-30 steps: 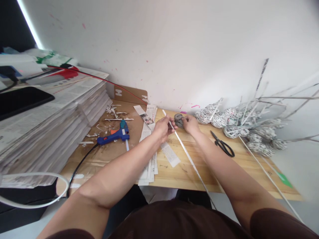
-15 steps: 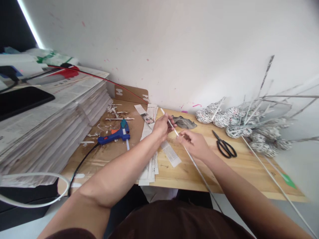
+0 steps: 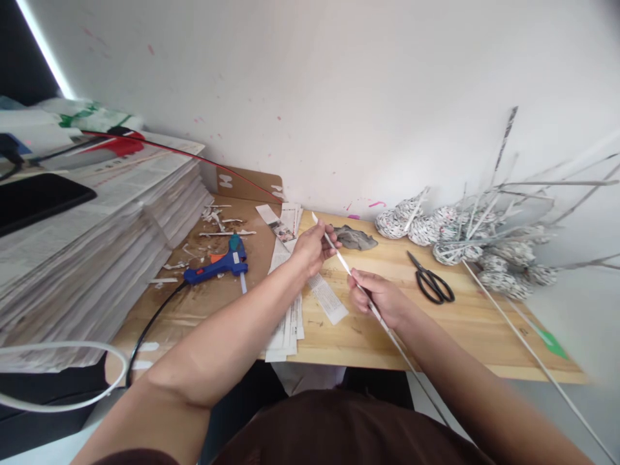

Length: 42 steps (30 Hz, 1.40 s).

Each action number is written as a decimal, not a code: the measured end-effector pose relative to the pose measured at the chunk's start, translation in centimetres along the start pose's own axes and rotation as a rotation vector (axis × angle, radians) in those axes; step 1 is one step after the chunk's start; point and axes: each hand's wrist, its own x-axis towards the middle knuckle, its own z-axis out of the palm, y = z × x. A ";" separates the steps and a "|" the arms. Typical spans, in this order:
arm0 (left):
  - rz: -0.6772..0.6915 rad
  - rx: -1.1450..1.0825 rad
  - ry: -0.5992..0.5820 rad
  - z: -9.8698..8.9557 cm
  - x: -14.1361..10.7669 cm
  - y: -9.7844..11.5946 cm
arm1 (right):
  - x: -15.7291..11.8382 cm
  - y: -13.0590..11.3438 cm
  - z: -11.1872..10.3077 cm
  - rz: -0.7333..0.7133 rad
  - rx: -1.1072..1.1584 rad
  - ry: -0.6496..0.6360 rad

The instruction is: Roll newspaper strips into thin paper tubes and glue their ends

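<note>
A long, thin rolled paper tube (image 3: pixel 343 261) slants between my hands, its far tip pointing at the wall and its near end running down past the table's front edge. My left hand (image 3: pixel 312 248) pinches it close to the far tip. Lower along the tube, my right hand (image 3: pixel 378 297) has its fingers closed around it. Beneath my left hand lies a loose printed paper strip (image 3: pixel 329 300), and a stack of newspaper strips (image 3: pixel 283 323) is just left of it. A crumpled grey cloth (image 3: pixel 356 237) rests beyond my hands.
Black-handled scissors (image 3: pixel 433 284) lie to the right, before woven paper shapes (image 3: pixel 397 223) with sticks poking out. On the left are a blue glue gun (image 3: pixel 217 266) with a cord, paper scraps (image 3: pixel 220 219) and a tall newspaper stack (image 3: pixel 159 219) bearing a phone (image 3: pixel 43 201).
My right hand has slid down the tube, away from my left hand, leaving more tube bare between them. The left hand keeps its hold near the tip. The view has shifted slightly.
</note>
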 end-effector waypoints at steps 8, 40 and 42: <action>0.008 0.006 -0.082 0.0 -0.2 0.1 | 1.0 -0.1 0.7 0.124 0.227 -0.120; 0.094 -0.009 -0.009 -0.1 0.2 0.1 | -2.2 0.2 -0.5 -0.033 -0.432 0.106; 0.107 -0.018 0.013 -0.2 0.3 0.2 | -2.7 0.2 -0.8 -0.130 -0.577 0.198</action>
